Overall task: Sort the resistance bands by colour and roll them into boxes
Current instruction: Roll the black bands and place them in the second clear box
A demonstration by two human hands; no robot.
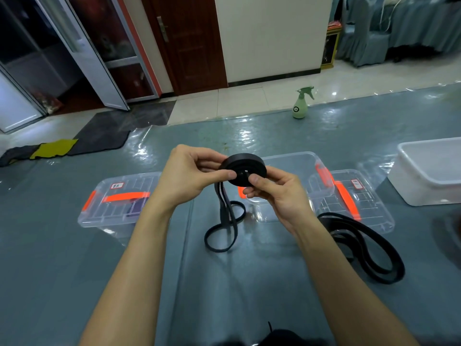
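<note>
Both sets of fingers are curled and clamped on the black coil (pixel 243 168). The left hand (pixel 197 176) pinches its left rim, thumb on the near face, and the right hand (pixel 274 193) pinches the lower right rim. The coil sits between the hands, raised above the mat (pixel 199 283), flat face tilted toward the camera. Its unrolled tail (pixel 224 221) hangs down from the coil's left side and loops on the mat (so more winding seems due). The open clear box (pixel 291 156) lies just behind the coil, nearer the right hand.

Spray bottle (pixel 302 103) behind open box (pixel 303 158), tub (pixel 424 188) rightward.
</note>
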